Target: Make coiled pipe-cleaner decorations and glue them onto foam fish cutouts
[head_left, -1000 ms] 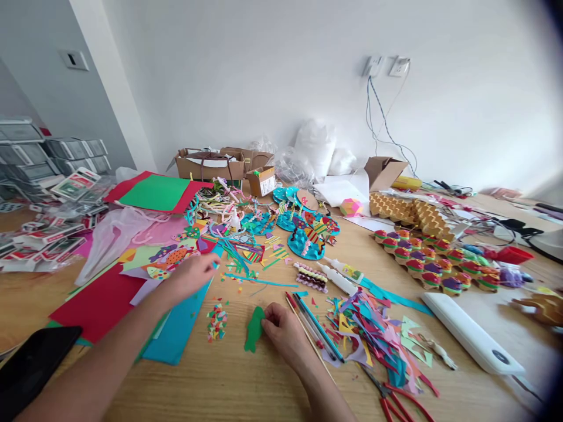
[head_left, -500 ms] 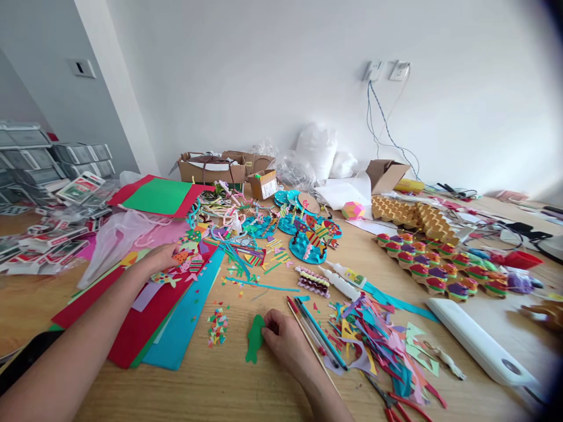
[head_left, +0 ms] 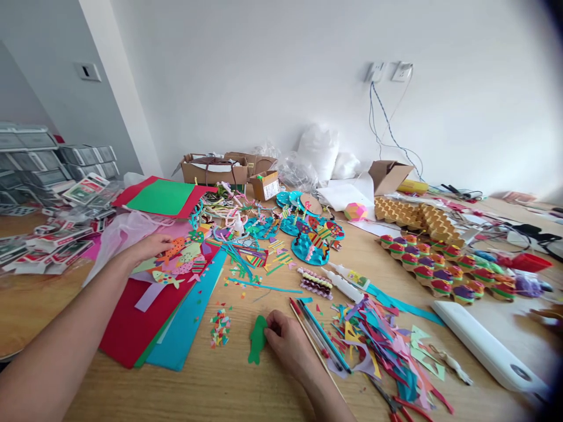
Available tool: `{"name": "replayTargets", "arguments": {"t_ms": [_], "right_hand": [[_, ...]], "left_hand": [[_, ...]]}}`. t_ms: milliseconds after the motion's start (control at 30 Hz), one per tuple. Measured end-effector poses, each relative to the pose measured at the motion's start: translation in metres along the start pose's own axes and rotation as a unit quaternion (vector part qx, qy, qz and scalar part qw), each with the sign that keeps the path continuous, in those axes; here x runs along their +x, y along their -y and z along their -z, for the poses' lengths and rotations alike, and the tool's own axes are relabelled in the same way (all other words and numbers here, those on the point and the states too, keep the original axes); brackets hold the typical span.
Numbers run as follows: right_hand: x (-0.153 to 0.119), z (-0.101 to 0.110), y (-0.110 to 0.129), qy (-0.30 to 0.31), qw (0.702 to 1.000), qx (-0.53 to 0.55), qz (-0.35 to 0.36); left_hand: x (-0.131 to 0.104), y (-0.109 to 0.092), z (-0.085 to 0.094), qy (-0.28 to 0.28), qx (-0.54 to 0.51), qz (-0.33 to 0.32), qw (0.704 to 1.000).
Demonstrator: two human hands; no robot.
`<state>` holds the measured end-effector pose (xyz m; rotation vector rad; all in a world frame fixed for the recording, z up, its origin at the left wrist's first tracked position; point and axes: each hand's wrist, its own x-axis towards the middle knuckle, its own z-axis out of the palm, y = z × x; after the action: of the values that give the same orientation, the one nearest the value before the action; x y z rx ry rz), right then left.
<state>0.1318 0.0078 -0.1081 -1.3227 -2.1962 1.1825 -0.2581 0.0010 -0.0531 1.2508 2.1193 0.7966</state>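
Note:
My right hand (head_left: pixel 288 343) rests on the wooden table, thumb and finger pinching the edge of a green paper fish (head_left: pixel 256 341). To the left, my left hand (head_left: pixel 152 247) is over a pile of decorated paper fish, its fingertips closed at an orange spotted paper fish (head_left: pixel 173 251). Just below lies a cream paper fish (head_left: pixel 166 278) with coloured spots, and a striped paper fish (head_left: pixel 199 264) is at the right of the pile. A small heap of paper bits (head_left: pixel 220 328) sits left of the green fish.
Red card sheets (head_left: pixel 127 328) and blue sheets (head_left: pixel 176 346) lie under the fish pile. Pens (head_left: pixel 323 334), coloured paper scraps (head_left: pixel 378 340) and red-handled scissors (head_left: pixel 396 404) are right of my right hand. Glue bottles (head_left: pixel 345 285) and painted egg cartons (head_left: pixel 444 266) stand farther back.
My left hand has drawn back slightly to the left and up, and the orange spotted fish has shifted with it, showing more fully. My right hand and the green fish stay in place.

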Motion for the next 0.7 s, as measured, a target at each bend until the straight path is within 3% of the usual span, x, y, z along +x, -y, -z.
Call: {"name": "replayTargets", "arguments": {"t_ms": [100,333,700], "right_hand": [[0.0,0.0,0.0,0.003,1.0,-0.003,0.001],[0.0,0.0,0.0,-0.001,1.0,-0.01,-0.001],[-0.001,0.0,0.001,0.001,1.0,-0.019,-0.006]], "left_hand": [[-0.003,-0.004,0.0,0.041,0.015,0.021,0.999],[-0.003,-0.006,-0.002,0.068,0.027,0.037,0.997],[0.001,0.001,-0.014,0.028,0.056,-0.022,0.998]]}}
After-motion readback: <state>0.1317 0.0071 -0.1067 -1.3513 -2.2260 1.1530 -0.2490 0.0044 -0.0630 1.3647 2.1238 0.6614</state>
